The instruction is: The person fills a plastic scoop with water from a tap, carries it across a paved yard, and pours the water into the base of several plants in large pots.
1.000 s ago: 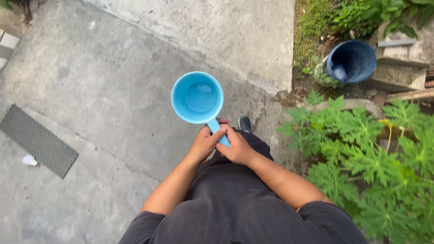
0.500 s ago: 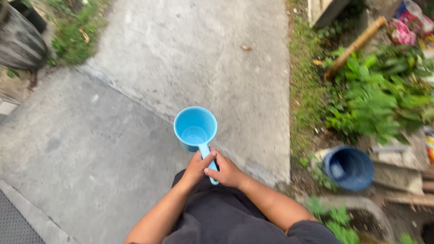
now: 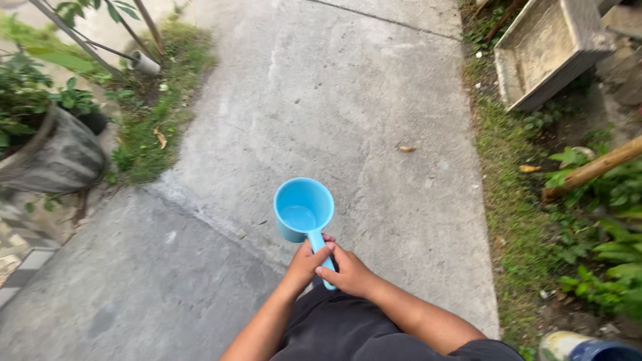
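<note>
1. L hand (image 3: 304,264) & R hand (image 3: 348,273) both wrapped round handle of blue dipper (image 3: 304,210), held out in front of body, over concrete path (image 3: 334,100).
2. Dipper upright, a bit of water inside.
3. Grass strip (image 3: 508,200) on R; dark planter (image 3: 57,157) w/ plants on L.
4. Concrete trough (image 3: 545,50) top R; wooden pole (image 3: 592,168) near greenery.

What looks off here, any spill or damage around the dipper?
Nothing stands out. Both hands, left hand and right hand, grip the handle of the blue dipper, which sits level with a little water inside. The concrete path shows no fresh spill, only a dry leaf.
</note>
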